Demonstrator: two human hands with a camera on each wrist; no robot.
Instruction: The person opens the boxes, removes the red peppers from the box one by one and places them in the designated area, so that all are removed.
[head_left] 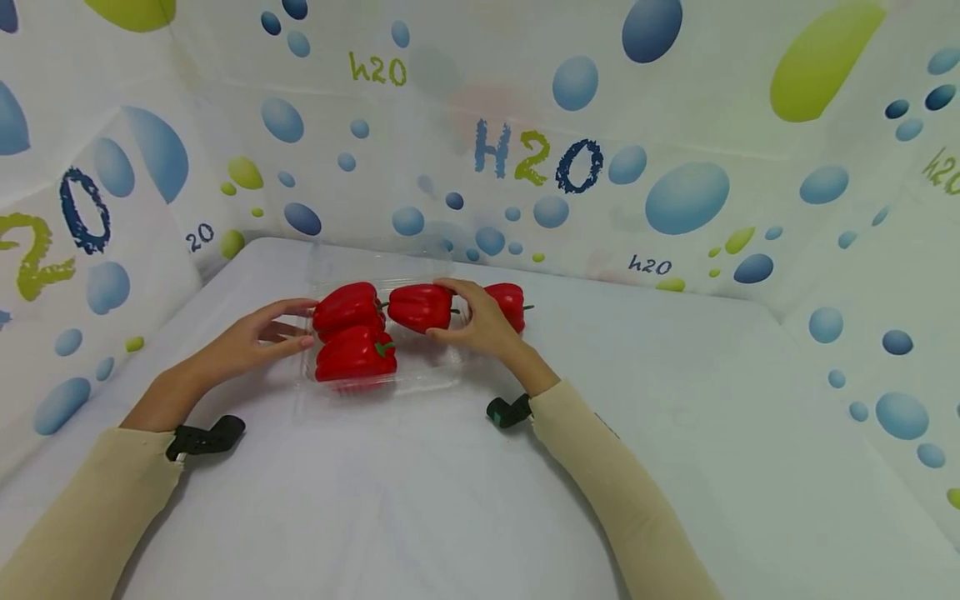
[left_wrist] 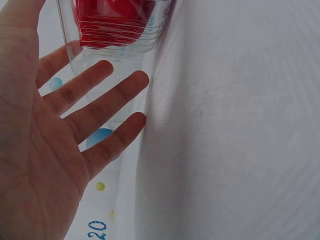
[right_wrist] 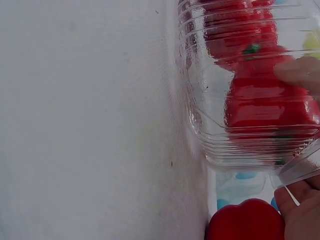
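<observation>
A clear plastic clamshell container (head_left: 390, 385) holds three red bell peppers, with its transparent lid (head_left: 360, 260) raised at the back. Two peppers lie at the left: a rear pepper (head_left: 347, 307) and a front pepper (head_left: 352, 354) with its green stem facing right. Around the stem end of the third pepper (head_left: 418, 307), at the right of the container, my right hand (head_left: 483, 321) has its thumb and fingers in a grip. My left hand (head_left: 251, 337) is beside the container's left wall, fingers spread and extended, fingertips right at the plastic; its palm (left_wrist: 45, 165) holds nothing.
Another red bell pepper (head_left: 512, 305) lies on the white-covered table (head_left: 375, 500) to the right of the container, partly hidden behind my right hand. A white sheet (head_left: 525, 75) with blue and green spots and lettering rises behind the table and along both sides.
</observation>
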